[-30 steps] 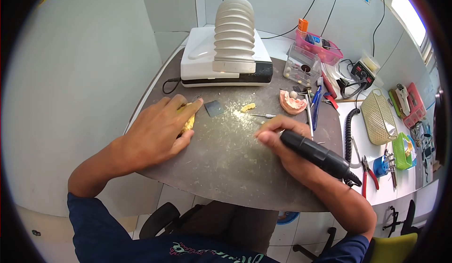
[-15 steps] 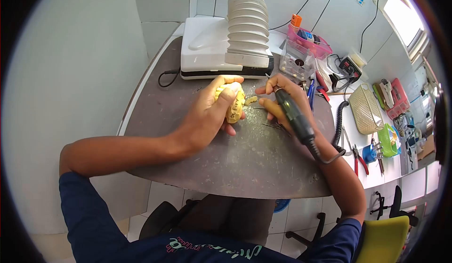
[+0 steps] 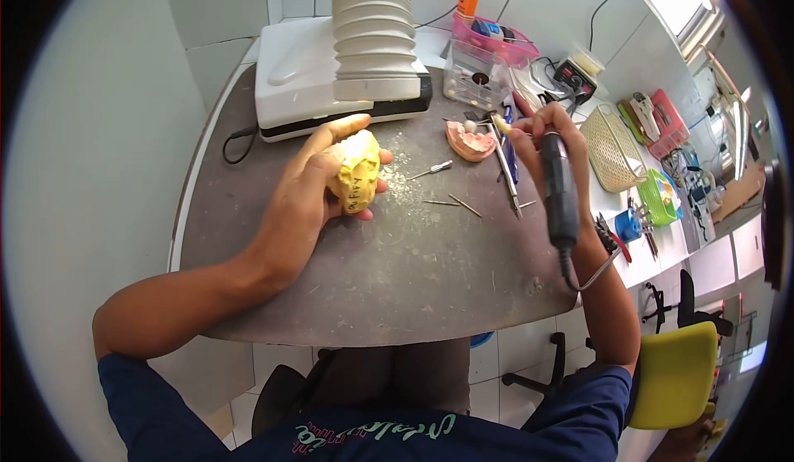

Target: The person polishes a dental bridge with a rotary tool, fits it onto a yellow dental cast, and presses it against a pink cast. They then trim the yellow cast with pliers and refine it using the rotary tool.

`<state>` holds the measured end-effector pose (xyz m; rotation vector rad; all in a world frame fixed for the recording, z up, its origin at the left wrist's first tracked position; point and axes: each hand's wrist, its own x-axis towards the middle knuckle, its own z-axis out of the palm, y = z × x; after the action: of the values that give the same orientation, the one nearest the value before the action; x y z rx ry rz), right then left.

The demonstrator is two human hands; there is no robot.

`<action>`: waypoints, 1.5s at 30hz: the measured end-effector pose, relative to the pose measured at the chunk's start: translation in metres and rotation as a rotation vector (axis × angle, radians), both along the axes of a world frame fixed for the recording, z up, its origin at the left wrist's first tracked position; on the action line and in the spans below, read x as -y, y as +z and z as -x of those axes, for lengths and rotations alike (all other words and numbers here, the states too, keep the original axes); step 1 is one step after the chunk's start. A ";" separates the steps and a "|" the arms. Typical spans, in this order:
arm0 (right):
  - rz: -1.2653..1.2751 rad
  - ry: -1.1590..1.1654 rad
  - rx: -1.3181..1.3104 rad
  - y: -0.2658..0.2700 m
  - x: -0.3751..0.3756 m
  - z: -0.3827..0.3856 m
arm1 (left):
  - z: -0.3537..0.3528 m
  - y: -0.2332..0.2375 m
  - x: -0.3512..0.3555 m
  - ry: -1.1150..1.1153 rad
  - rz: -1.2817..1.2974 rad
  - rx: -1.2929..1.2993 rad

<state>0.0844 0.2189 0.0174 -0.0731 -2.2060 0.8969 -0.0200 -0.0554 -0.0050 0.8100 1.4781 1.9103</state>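
My left hand (image 3: 308, 182) is wrapped round a yellow dental cast (image 3: 357, 172) with dark lettering on its side. In my right hand (image 3: 556, 141) is a black rotary handpiece (image 3: 560, 193) with a coiled cord; a small yellowish piece (image 3: 501, 124) shows at its fingertips. Left of that hand lies a pink dental cast (image 3: 471, 142). Slim metal tools (image 3: 505, 168) rest beside it. Between the hands, a small bur with a pale shank (image 3: 432, 170) and thin metal burs (image 3: 465, 205) lie among yellow dust on the grey tabletop (image 3: 397, 280).
A white machine (image 3: 285, 69) with a ribbed hose (image 3: 374, 28) stands at the back. Behind the right hand are a clear box (image 3: 477, 77), a pink basket (image 3: 517, 51), a cream basket (image 3: 612, 149) and a green basket (image 3: 659, 197). A yellow-green chair (image 3: 678, 375) stands at right.
The view has shifted, moving the table contents left. My right hand has moved away from the yellow cast, towards the tools, with a small yellowish piece. The pink cast and burs are now uncovered.
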 end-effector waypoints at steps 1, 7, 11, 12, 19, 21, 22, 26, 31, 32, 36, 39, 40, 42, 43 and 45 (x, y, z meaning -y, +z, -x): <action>-0.080 -0.047 0.014 -0.002 -0.014 -0.007 | -0.001 0.002 0.000 -0.009 0.012 0.000; -0.027 -0.273 0.228 -0.021 -0.037 -0.035 | 0.003 -0.003 -0.016 -0.019 -0.047 -0.007; -0.095 -0.271 -0.038 -0.021 -0.036 -0.026 | 0.009 0.002 -0.028 -0.031 0.056 -0.287; 0.000 -0.249 -0.030 -0.018 -0.030 -0.023 | 0.012 0.003 -0.030 -0.019 0.054 -0.294; -0.252 0.236 -0.034 0.005 0.035 -0.008 | 0.025 -0.001 -0.028 -0.152 0.099 -0.313; -0.111 0.355 -0.196 -0.009 0.048 0.009 | 0.025 -0.004 -0.023 -0.149 0.091 -0.282; -0.101 0.366 -0.187 -0.013 0.049 0.015 | 0.025 -0.004 -0.020 -0.158 0.077 -0.268; -0.105 0.565 -0.283 -0.016 0.052 0.033 | 0.021 0.005 -0.010 -0.206 0.128 -0.165; -0.189 0.456 -0.320 -0.029 0.051 0.031 | 0.019 -0.008 -0.019 -0.110 0.006 -0.290; -0.225 0.421 -0.322 -0.029 0.051 0.031 | 0.019 -0.010 -0.020 -0.026 -0.039 -0.368; -0.135 0.425 -0.308 -0.029 0.055 0.027 | 0.018 -0.001 -0.018 -0.012 0.066 -0.236; 0.125 0.364 -0.247 -0.034 0.068 0.024 | 0.022 0.007 -0.016 -0.036 0.242 -0.110; 0.126 0.361 -0.251 -0.034 0.067 0.024 | 0.023 0.003 -0.018 -0.040 0.243 -0.114; 0.046 0.348 -0.199 -0.034 0.066 0.023 | 0.023 -0.005 -0.024 0.057 0.089 -0.283; 0.049 0.344 -0.201 -0.035 0.064 0.024 | 0.025 -0.004 -0.023 0.053 0.092 -0.285; 0.034 0.330 -0.164 -0.038 0.062 0.026 | 0.026 -0.001 -0.019 -0.100 0.034 0.150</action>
<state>0.0584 0.1568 -0.0203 0.3464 -2.0813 1.0783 -0.0465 -0.0360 -0.0059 0.6959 1.3501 1.8253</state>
